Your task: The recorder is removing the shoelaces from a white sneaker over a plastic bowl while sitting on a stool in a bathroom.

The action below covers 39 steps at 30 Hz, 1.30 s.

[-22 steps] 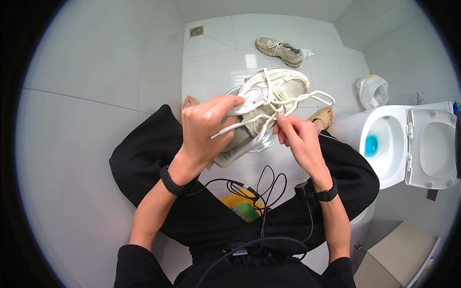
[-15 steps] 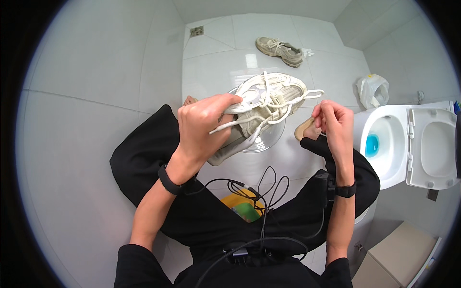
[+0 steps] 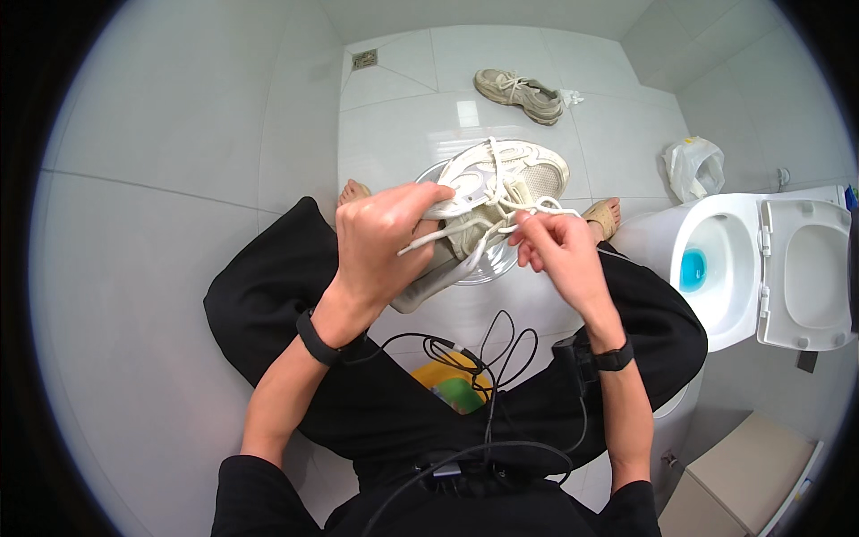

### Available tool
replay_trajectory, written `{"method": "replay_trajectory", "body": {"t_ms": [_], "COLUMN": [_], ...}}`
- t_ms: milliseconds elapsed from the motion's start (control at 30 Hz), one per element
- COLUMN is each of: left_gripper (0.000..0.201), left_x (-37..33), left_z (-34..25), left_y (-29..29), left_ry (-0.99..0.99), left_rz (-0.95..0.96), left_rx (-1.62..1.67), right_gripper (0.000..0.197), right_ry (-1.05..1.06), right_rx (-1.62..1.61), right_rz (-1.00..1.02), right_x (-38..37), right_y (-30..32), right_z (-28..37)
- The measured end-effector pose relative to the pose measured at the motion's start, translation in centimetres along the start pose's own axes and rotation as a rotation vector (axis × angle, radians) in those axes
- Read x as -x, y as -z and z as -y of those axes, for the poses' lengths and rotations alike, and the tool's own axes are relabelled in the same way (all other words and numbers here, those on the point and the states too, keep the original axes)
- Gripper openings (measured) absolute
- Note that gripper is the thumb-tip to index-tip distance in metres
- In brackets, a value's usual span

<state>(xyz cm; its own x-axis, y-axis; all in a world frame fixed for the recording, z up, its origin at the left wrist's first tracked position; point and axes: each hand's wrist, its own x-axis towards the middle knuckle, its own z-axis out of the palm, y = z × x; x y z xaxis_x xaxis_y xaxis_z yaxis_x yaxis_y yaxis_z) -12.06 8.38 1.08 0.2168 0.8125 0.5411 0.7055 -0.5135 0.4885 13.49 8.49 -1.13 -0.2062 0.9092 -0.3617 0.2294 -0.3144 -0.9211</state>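
Observation:
A white and grey sneaker (image 3: pixel 537 179) hangs tilted over a clear round basin (image 3: pixel 503 268), its toe pointing away to the right. My left hand (image 3: pixel 385 228) is closed around the sneaker's near left side, thumb on top by the opening. White shoelaces (image 3: pixel 488 237) lie loose across the tongue, partly pulled out of the eyelets. At the right edge of the laces my right hand (image 3: pixel 557 251) is closed, thumb and forefinger pinching a shoelace. The sneaker covers most of the basin, so its contents cannot be made out.
A second sneaker (image 3: pixel 519 94) lies on the tiled floor beyond. To the right are a toilet (image 3: pixel 644 233) with lid raised and a white plastic bag (image 3: pixel 693 170). Black cables (image 3: pixel 483 367) loop between my knees above a yellow and green item (image 3: pixel 452 380). A beige cabinet (image 3: pixel 747 465) stands lower right.
My right hand has moved left from beside my right foot to the laces and now pinches one. The sneaker and my left hand have barely shifted.

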Motion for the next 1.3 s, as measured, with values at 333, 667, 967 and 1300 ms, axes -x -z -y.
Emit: {"method": "replay_trajectory", "body": {"t_ms": [333, 667, 967, 1300], "left_gripper": [0.029, 0.027, 0.026, 0.031], "left_x": [-0.4, -0.1, 0.2, -0.5], "left_z": [0.5, 0.5, -0.1, 0.6], "left_y": [0.7, 0.8, -0.3, 0.2], "left_ry": [0.149, 0.151, 0.030, -0.066], "left_rz": [0.008, -0.043, -0.028, -0.031], "left_rx": [-0.074, -0.067, -0.065, -0.225], "right_gripper": [0.039, 0.047, 0.025, 0.029], "right_ry": [0.319, 0.095, 0.149, 0.021], "right_rx": [0.086, -0.032, -0.254, 0.847], "right_rz": [-0.554, 0.053, -0.148, -0.773], "right_x": [-0.6, 0.3, 0.2, 0.9], "right_y": [6.9, -0.2, -0.8, 8.9], "right_z": [1.7, 0.4, -0.9, 0.8]}}
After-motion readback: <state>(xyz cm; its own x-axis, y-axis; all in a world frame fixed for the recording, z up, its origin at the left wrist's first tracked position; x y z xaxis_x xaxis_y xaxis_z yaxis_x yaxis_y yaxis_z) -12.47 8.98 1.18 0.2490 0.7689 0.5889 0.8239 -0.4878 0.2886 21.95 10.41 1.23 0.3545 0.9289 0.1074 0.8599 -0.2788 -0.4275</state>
